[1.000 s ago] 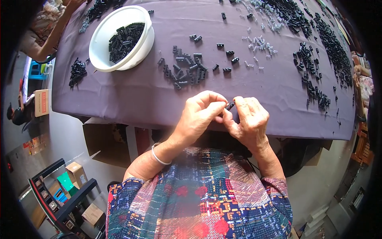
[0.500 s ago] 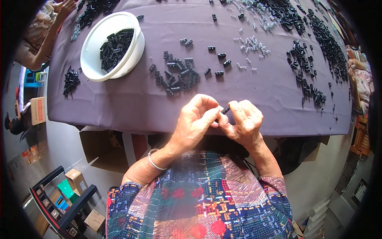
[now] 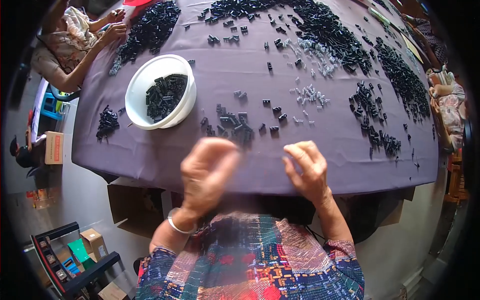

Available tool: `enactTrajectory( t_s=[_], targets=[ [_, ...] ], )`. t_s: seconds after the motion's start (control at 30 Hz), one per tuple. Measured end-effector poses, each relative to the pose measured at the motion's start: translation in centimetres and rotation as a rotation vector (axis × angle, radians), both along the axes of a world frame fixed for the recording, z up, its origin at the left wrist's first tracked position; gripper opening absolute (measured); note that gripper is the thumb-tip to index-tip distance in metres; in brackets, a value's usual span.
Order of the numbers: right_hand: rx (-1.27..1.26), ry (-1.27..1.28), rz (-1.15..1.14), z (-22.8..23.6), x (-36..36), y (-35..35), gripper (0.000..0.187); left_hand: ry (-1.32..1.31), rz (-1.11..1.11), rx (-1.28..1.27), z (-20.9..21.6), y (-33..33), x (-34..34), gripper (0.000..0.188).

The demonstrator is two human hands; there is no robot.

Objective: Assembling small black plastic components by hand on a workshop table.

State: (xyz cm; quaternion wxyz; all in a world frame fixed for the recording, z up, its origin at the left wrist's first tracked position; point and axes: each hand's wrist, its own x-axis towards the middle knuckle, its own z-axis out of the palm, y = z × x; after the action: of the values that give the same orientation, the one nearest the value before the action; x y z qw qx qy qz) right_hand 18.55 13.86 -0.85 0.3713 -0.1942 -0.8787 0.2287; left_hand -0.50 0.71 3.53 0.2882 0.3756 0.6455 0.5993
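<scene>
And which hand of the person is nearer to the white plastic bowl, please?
Left. The left hand is on the near side of the white plastic bowl, slightly to its right; the right hand is much farther right.

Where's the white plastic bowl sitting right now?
In the head view, the white plastic bowl stands on the purple tablecloth's left side, just right of a small heap of black plastic pieces and beyond the left hand.
</scene>
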Motion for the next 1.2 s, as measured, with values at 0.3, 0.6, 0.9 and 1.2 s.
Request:
enactTrajectory(
  t_s=[0.3, 0.6, 0.9, 1.2],
  targets=[
    [0.162, -0.257, -0.152, -0.2, -4.3, 2.8, 0.019, 0.800, 0.340, -0.017, 1.0, 2.7, -14.7, 0.013],
    [-0.098, -0.084, -0.176, -0.6, -3.0, 1.5, 0.015, 0.422, 0.085, 0.090, 1.0, 1.9, -3.5, 0.009],
    [0.027, 0.065, -0.243, 0.0, -2.7, -2.4, 0.023, -0.679, -0.192, -0.049, -3.4, 3.3, 3.8, 0.018],
    [-0.016, -0.017, -0.247, 0.4, -0.3, 0.3, 0.024, -0.767, -0.165, -0.042, -3.7, 3.0, 3.3, 0.012]
  ],
)
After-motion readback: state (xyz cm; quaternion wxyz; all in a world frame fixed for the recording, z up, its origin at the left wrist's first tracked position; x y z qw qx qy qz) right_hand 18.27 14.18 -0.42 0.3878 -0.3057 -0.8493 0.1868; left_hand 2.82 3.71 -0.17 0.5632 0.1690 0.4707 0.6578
